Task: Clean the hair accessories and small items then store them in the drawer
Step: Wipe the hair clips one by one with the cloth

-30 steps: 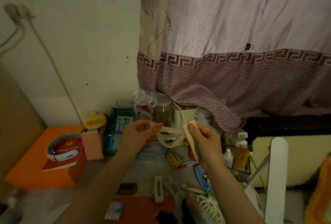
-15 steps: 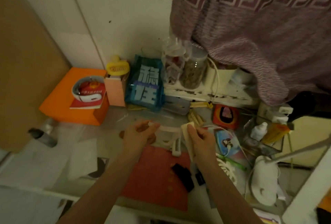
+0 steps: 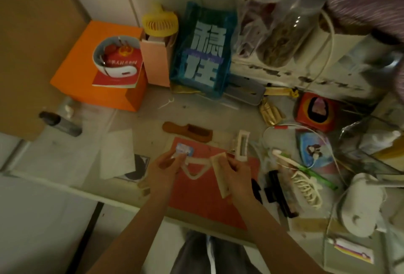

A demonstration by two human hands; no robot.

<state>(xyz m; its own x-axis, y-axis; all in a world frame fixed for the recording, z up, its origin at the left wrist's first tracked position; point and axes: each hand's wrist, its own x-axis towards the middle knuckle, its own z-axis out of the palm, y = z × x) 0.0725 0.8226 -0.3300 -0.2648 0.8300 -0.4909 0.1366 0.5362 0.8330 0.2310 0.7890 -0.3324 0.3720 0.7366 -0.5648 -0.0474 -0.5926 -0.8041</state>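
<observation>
My left hand [image 3: 166, 167] and my right hand [image 3: 237, 172] together hold a cream hair clip [image 3: 196, 167] over a red mat [image 3: 203, 195] on the desk. The left hand pinches the clip's left end. The right hand grips a pale flat strip [image 3: 220, 175] at the clip's right end. A second cream rectangular clip [image 3: 242, 145] lies just beyond my right hand. A brown comb [image 3: 188, 130] lies behind the mat. A cream claw clip [image 3: 306, 188] and black clips [image 3: 275, 192] lie to the right.
An orange box [image 3: 87, 72] with a white band and red booklet stands at back left. A yellow fan [image 3: 159, 23], blue bag [image 3: 203, 52] and jars [image 3: 282, 39] line the wall. A white lamp base [image 3: 360, 206], green toothbrush [image 3: 314, 175] and a folded paper [image 3: 117, 156] crowd the desk.
The view has tilted down from the curtain to the desktop. Both hands have kept hold of the cream clip and now sit low over the red mat.
</observation>
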